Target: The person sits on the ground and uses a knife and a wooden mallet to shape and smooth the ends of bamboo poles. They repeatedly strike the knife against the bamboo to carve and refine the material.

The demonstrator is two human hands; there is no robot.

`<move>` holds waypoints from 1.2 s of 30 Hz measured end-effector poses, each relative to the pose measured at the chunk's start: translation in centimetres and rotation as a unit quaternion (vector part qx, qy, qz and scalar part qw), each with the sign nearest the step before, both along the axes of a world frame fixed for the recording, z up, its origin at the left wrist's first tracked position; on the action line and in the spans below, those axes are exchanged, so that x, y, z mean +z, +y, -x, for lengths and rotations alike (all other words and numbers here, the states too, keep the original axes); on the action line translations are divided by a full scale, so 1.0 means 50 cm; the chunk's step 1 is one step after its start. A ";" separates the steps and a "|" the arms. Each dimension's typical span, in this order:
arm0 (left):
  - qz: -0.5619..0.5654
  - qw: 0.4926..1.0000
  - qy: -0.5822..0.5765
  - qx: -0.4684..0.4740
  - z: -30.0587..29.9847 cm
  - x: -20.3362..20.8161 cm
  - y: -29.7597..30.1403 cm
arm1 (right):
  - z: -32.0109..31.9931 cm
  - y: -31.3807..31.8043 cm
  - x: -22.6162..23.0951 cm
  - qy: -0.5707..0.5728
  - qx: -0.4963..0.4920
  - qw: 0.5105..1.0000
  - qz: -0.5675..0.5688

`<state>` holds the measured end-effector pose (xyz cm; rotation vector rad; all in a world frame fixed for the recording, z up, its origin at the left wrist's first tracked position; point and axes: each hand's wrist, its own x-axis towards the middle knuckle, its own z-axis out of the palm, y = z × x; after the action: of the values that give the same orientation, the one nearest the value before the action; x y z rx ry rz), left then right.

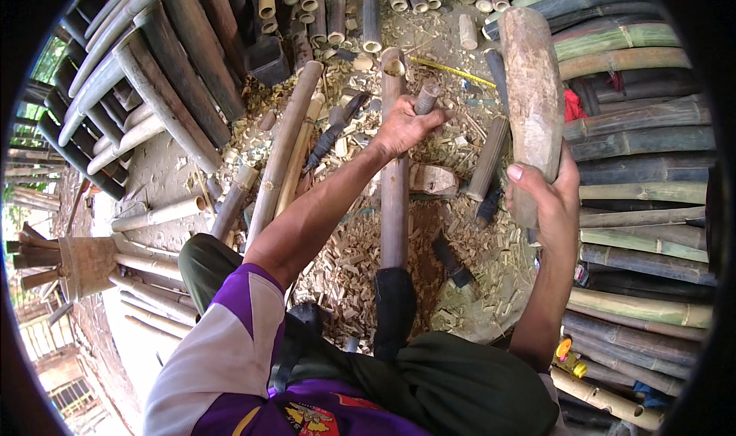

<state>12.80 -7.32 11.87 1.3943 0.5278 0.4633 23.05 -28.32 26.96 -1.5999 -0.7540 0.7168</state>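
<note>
My left hand [410,126] is closed around a short, round ribbed handle [427,97] whose end sticks up past my thumb. The rest of that tool is hidden by my hand. Beneath the hand a brown bamboo tube [395,214] runs away from me, its far end open. Black wrapping [394,306] covers its near end, between my legs. A pale wooden block [434,179] lies against the tube's right side. My right hand [548,195] grips the narrow end of a thick wooden mallet [530,76], held raised, its broad end pointing away from me.
Wood chips [337,260] cover the ground. Left of the tube lies a long bamboo pole [284,152]. Tools with dark wrappings [333,133] are scattered about, near a yellow measuring tape [452,70]. Stacked bamboo [644,149] lines the right side; a black container [268,62] stands far left.
</note>
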 end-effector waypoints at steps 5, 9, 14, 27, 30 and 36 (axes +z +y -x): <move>-0.026 0.999 0.016 -0.014 -0.009 -0.023 0.003 | -0.010 -0.006 -0.012 0.005 -0.003 1.000 -0.002; 0.002 1.000 -0.029 -0.003 -0.009 -0.036 0.001 | -0.027 -0.008 0.020 -0.033 -0.006 0.999 0.003; -0.004 1.000 0.006 0.030 -0.051 -0.085 0.035 | -0.140 0.036 0.172 -0.160 -0.041 0.979 -0.122; -0.019 0.994 -0.057 -0.090 -0.056 -0.048 -0.018 | -0.098 0.191 0.054 -0.284 0.099 0.953 0.040; 0.010 1.000 0.028 0.007 -0.019 -0.027 0.016 | -0.032 0.120 0.063 -0.120 0.066 0.990 -0.041; -0.020 0.999 -0.001 -0.033 -0.049 -0.054 -0.001 | -0.018 0.043 0.059 -0.052 0.007 0.998 -0.026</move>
<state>15.27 -7.35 9.17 1.4457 0.4716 0.4231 23.96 -26.19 29.90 -1.5956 -0.8531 0.6221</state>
